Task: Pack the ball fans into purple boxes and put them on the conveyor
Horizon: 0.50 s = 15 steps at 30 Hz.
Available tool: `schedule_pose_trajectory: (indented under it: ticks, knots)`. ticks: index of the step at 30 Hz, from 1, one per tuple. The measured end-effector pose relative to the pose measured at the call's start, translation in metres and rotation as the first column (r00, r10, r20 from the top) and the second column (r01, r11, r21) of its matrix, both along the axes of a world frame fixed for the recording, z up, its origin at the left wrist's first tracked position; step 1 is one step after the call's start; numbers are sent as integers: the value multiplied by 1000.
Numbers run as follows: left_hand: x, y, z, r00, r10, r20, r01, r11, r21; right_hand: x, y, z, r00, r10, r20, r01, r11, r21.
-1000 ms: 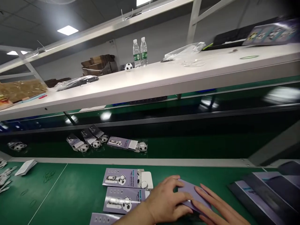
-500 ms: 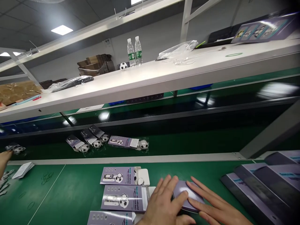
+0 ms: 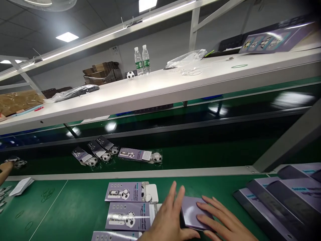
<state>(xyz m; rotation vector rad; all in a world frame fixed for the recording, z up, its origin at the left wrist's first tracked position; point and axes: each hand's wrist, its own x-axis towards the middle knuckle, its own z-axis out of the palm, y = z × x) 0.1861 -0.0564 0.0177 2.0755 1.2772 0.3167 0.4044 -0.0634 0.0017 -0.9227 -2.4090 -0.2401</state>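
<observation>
A purple box (image 3: 194, 212) lies on the green work surface between my two hands. My left hand (image 3: 169, 214) is at its left side, fingers raised and spread, the thumb by its lower edge. Resting on the right part of the box, my right hand (image 3: 222, 219) has its fingers apart and stretched out. Left of my hands, purple soccer fan boxes lie in a column: an upper one (image 3: 122, 191) with its end flap open, a middle one (image 3: 126, 217) partly behind my left hand, and a lower one (image 3: 115, 236) cut off by the frame.
Purple boxes (image 3: 296, 195) are stacked at right. Bagged fans with purple cards (image 3: 135, 154) lie on the dark green belt (image 3: 200, 150). Another person's hand (image 3: 5, 170) is at far left, near folded papers (image 3: 21, 186). A white shelf (image 3: 150, 87) above holds two bottles (image 3: 142, 62).
My left hand has lifted its fingers off the box and tilted them upright. My right hand stays on the box. The bagged fans have shifted slightly right.
</observation>
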Motion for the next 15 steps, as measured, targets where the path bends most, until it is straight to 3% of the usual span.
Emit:
schedule_pose_trajectory:
  ticks: [2, 7, 15]
  knots:
    - [2, 2, -1, 995, 66, 75, -57, 992, -108, -8, 3, 12, 998, -26, 55, 25, 1000, 15]
    - [1, 3, -2, 988, 85, 132, -68, 989, -133, -20, 7, 32, 972, 51, 231, -52, 999, -2]
    - [-2, -1, -5, 982, 73, 175, -47, 988, -147, -3, 9, 24, 931, 119, 346, -136, 990, 24]
